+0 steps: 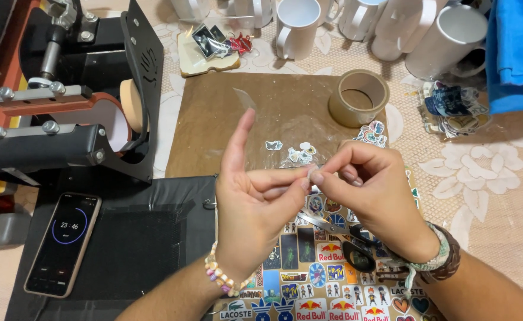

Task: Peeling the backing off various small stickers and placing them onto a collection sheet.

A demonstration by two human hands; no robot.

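Nearest to us, we note a printed sheet of small colourful stickers [309, 285] lying flat on the table, with a pair of black-handled scissors [351, 246] resting on it under the right wrist. Above the sheet, the left hand [255, 202] and the right hand [368, 190] meet fingertip to fingertip; both pinch a small, pale cut-out sticker piece [312, 175] between thumb and forefinger, held clear of the table. To the left, a dark smartphone showing a round timer [64, 244] lies on a black mat [142, 244]. Beyond the hands, a brown paper sheet [214, 119] carries several small cut-out stickers [300, 153] and a roll of brown tape [358, 98] at its right edge. Farther left stands a black and orange mug press [65, 101]. At the far edge, white ceramic mugs [297, 27] stand in a row, with a blue cloth [520, 53] at the right.
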